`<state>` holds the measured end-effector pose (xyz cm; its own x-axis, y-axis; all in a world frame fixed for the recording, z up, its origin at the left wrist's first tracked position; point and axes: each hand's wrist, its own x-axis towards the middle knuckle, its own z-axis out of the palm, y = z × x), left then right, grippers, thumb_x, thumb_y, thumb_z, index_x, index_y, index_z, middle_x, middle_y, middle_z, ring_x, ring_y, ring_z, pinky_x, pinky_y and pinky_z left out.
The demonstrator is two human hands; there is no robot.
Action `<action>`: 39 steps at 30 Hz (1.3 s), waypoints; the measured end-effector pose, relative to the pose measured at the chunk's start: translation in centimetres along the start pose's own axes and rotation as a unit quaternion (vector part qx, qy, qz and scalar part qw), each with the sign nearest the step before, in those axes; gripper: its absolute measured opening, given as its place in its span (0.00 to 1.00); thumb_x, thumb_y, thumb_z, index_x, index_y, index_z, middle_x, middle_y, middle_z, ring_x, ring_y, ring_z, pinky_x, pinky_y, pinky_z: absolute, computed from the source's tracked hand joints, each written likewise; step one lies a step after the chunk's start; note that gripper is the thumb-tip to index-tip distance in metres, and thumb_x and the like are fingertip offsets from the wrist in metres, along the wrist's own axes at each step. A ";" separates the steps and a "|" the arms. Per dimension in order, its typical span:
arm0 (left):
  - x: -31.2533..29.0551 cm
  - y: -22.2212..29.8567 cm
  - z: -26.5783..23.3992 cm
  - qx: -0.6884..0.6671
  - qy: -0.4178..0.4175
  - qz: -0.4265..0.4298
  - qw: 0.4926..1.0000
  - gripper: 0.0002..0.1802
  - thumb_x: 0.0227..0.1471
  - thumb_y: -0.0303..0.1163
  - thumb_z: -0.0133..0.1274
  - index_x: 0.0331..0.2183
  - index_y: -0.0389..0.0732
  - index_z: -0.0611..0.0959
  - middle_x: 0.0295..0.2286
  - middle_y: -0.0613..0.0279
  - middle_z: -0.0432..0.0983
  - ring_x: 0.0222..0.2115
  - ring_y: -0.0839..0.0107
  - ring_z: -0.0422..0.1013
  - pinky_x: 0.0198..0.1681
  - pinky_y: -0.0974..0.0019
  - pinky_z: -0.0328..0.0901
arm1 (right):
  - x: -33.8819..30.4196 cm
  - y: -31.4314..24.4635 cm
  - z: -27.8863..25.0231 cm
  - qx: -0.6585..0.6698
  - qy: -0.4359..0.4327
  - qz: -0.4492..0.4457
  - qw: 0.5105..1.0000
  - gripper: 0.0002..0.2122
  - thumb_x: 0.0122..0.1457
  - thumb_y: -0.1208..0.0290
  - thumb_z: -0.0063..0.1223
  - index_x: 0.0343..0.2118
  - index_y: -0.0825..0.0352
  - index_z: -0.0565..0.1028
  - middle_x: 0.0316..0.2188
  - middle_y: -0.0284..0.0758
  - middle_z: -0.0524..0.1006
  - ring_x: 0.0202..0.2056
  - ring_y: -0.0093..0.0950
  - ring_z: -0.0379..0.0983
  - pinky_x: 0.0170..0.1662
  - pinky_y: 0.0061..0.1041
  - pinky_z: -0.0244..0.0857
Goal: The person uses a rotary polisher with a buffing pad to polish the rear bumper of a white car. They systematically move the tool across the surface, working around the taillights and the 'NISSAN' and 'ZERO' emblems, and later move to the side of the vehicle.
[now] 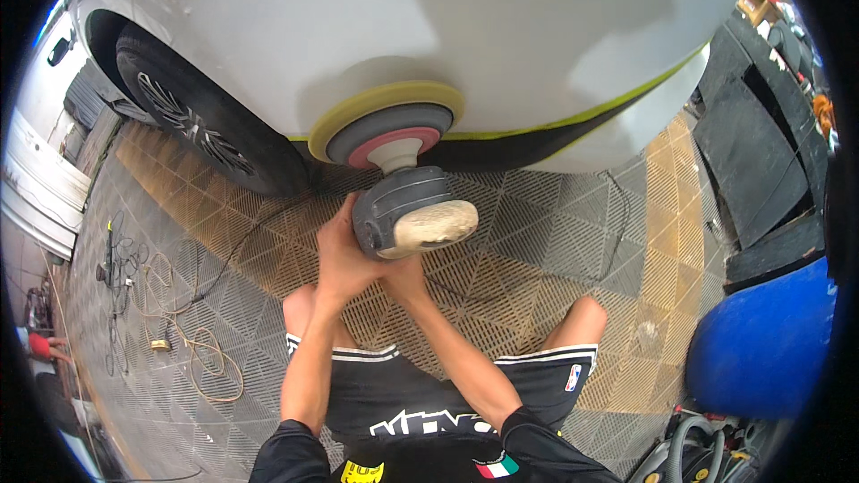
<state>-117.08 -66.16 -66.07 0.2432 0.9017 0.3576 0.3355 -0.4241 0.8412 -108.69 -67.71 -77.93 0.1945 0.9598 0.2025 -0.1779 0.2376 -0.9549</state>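
Note:
A grey and black polisher (398,195) with a worn, cream-coloured patch on its head is between my two hands. Its round yellow foam pad (394,95), on a grey and pink backing, lies against or very close to the white car body panel (268,27). My left hand (340,250) is wrapped round the left side of the machine. Behind and beneath the polisher, my right hand (403,272) closes on it, with its fingers mostly hidden. Yellow-green tape (510,134) edges the panel above a black lower trim (501,153).
A car wheel (206,130) stands to the left. Cables and a beige hose (210,362) lie on the grey and tan tiled floor (250,259). At right are black panels (747,143), a blue drum (761,340) and a machine with a grey hose (684,447). Another person's hand (56,346) shows far left.

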 end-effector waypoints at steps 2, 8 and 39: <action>-0.3 0.7 -1.0 0.140 0.008 0.004 0.990 0.43 0.23 0.34 0.75 0.47 0.36 0.78 0.40 0.49 0.81 0.42 0.54 0.78 0.47 0.58 0.71 | -0.7 0.6 1.7 0.037 -0.005 0.037 0.999 0.27 0.50 0.73 0.67 0.53 0.73 0.70 0.49 0.41 0.78 0.52 0.33 0.73 0.56 0.33 0.66; -0.7 1.7 -2.3 0.358 0.034 0.007 0.933 0.44 0.22 0.32 0.72 0.49 0.38 0.77 0.40 0.47 0.80 0.42 0.46 0.76 0.47 0.53 0.70 | -0.4 3.4 5.7 0.117 -0.089 0.130 0.980 0.28 0.54 0.67 0.66 0.55 0.74 0.70 0.52 0.43 0.77 0.55 0.33 0.71 0.59 0.34 0.65; 0.6 7.2 -1.1 0.499 0.040 0.064 0.863 0.40 0.25 0.31 0.70 0.48 0.39 0.78 0.41 0.47 0.80 0.43 0.46 0.76 0.47 0.53 0.69 | 2.0 -1.3 5.7 0.058 -0.179 0.052 0.981 0.32 0.56 0.60 0.65 0.61 0.69 0.66 0.62 0.45 0.68 0.65 0.34 0.61 0.67 0.35 0.53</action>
<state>-115.52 -68.59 -59.36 0.2855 0.8284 0.4820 0.9377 -0.3454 0.0383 -113.60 -65.26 -75.03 -0.1789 0.9658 0.1879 -0.2913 0.1304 -0.9477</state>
